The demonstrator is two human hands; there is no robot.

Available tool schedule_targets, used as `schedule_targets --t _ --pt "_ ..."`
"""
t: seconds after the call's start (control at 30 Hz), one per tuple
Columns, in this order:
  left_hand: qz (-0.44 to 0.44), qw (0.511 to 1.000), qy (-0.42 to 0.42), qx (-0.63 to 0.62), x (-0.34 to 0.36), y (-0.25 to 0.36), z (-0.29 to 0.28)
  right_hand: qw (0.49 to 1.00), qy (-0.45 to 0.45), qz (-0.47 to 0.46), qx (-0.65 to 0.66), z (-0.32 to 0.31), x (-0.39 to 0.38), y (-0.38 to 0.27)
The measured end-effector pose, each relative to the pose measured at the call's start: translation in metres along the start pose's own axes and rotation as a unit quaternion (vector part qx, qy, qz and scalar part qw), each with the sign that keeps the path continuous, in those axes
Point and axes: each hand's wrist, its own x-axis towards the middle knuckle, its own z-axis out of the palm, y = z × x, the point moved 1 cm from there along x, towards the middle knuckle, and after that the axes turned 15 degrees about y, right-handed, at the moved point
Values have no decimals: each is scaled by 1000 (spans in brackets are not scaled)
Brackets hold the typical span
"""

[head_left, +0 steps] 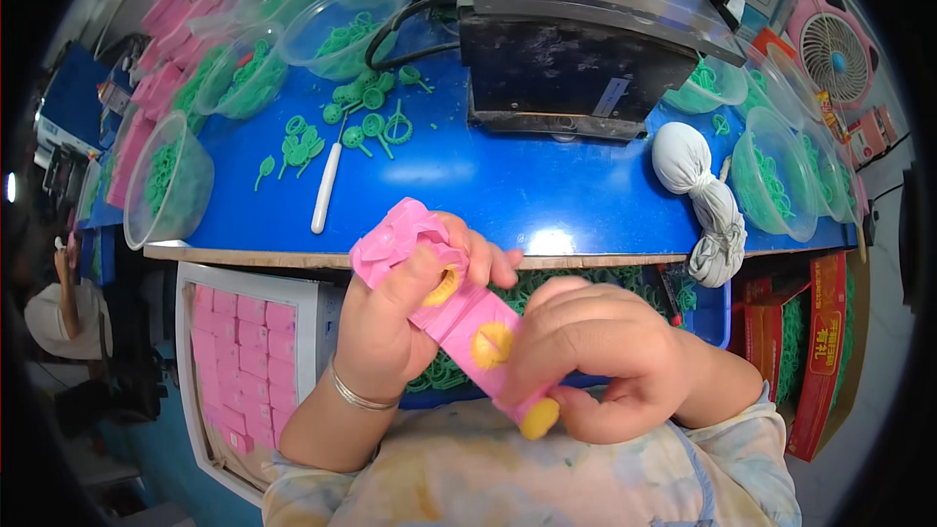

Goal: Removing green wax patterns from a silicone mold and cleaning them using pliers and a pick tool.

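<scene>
My left hand [400, 303] is closed around a pink plastic piece [471, 317], a long jointed strip with a bulky, shaped upper end. Yellow round parts sit along it: one beside my left thumb, a yellow disc [491, 344] with a line across it in the middle, and a yellow knob [540, 419] at the lower end. Bent over that lower end is my right hand [605, 361], its fingers and thumb closed on the strip's edge next to the knob. The right fingertips are partly hidden. Both hands are in front of the table's near edge, above my lap.
On the blue table [254, 185] lie a white-handled tool [328, 187], small green plastic parts [301, 146] and a tied white cloth bundle [686, 171]. A dark metal machine [556, 68] stands at the back. Clear bowls [171, 181] hold green pieces. Below left, a white box [307, 322] contains pink blocks.
</scene>
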Motion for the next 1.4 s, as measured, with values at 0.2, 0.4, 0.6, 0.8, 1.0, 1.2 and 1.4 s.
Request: schedule_targets --t 0.2,0.4,0.6,0.8,1.0,1.2,1.4 --pt "-155 962 -127 -187 -6 -9 1 937 304 142 101 3 -3 11" --pt "-151 977 -109 -103 -13 -6 10 963 189 47 -184 -4 0 20" --pt "-198 960 -133 -144 -15 -12 12 987 116 14 -106 0 5 22" --pt "-144 974 -38 173 -20 -5 11 959 151 33 -238 -10 3 11" --pt "311 811 -37 494 -21 5 3 982 53 98 -153 -33 -5 5" --pt "461 700 -80 540 -20 5 6 942 153 -51 -294 -13 -1 -9" --pt "483 671 -69 559 -24 3 9 918 52 -129 -371 -10 -7 -10"
